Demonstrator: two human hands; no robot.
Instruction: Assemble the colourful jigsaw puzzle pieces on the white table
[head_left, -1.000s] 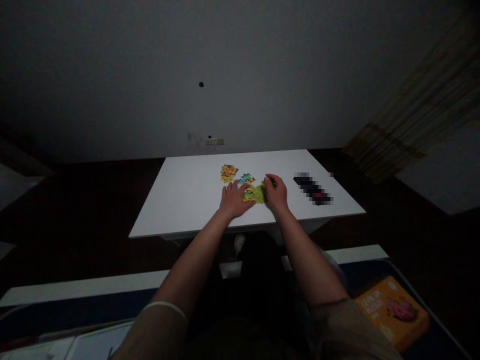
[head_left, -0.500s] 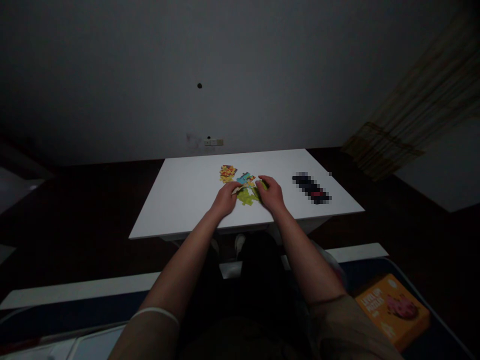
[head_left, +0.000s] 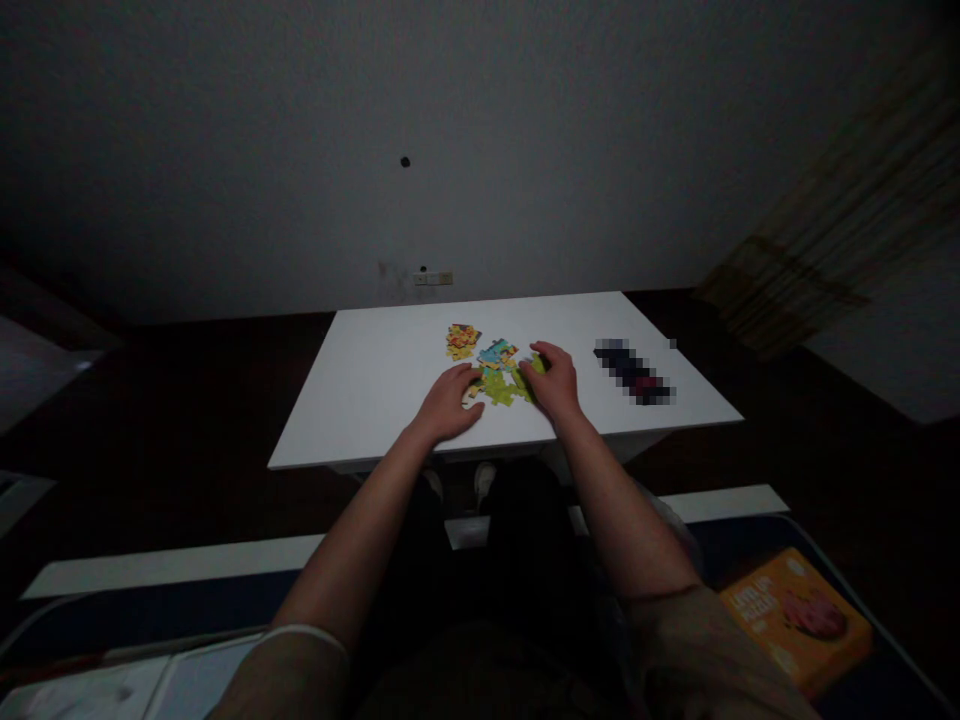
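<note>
Green jigsaw pieces (head_left: 498, 386) lie on the white table between my two hands. My left hand (head_left: 446, 405) rests at their left edge, thumb and fingers apart around a small pale-yellow piece (head_left: 474, 392) lying on the tabletop. On the other side, my right hand (head_left: 556, 382) is curved over more green pieces, its thumb and forefinger spread; its other fingertips are partly hidden. Just beyond sits a blue multicoloured cluster of pieces (head_left: 498, 353). Farther back and left is a heap of yellow-orange pieces (head_left: 463, 340).
A dark pixelated object (head_left: 634, 372) lies on the right of the white table (head_left: 360, 400). An orange puzzle box (head_left: 799, 615) sits on the dark blue seat at my lower right. A wall with a socket strip (head_left: 433, 279) stands behind the table.
My left thumb and fingers have parted, letting go of a pale piece. My right hand's fingers have spread a little more. The whole view has shifted slightly.
</note>
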